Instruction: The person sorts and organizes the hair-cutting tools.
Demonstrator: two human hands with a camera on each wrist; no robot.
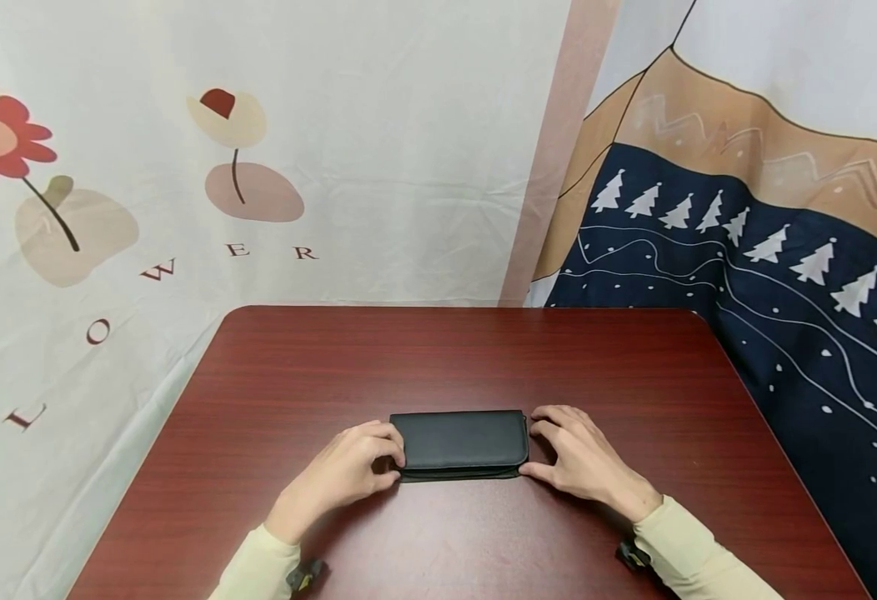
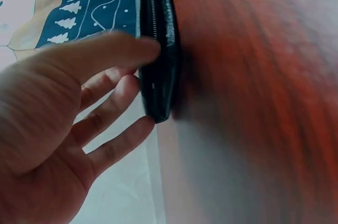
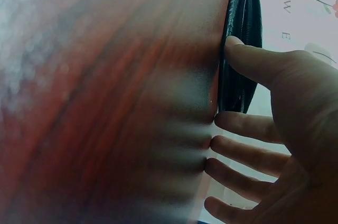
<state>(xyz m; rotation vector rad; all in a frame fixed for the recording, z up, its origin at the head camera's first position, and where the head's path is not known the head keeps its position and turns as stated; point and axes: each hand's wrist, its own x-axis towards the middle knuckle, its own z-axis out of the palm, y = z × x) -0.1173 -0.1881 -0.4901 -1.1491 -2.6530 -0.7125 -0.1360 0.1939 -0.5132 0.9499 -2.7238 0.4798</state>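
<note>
A long black wallet [image 1: 459,440] lies flat on the table, its folded flap uppermost. In the left wrist view, a zip runs along the front side of the wallet [image 2: 168,18]. My left hand [image 1: 348,467] holds the wallet's left end; its thumb crosses the front edge and its fingers bend about the end. My right hand [image 1: 584,457] is at the opposite end, thumb against the front right corner. In the right wrist view, the index fingertip of the right hand [image 3: 296,113] meets the wallet's end, while the remaining fingers are spread away from it.
The reddish-brown wooden table [image 1: 453,358] has rounded far corners. Behind it hangs a pale curtain [image 1: 408,150] with flower prints and letters. At the right is a navy cloth [image 1: 784,333] with white trees. Dark straps sit at both wrists.
</note>
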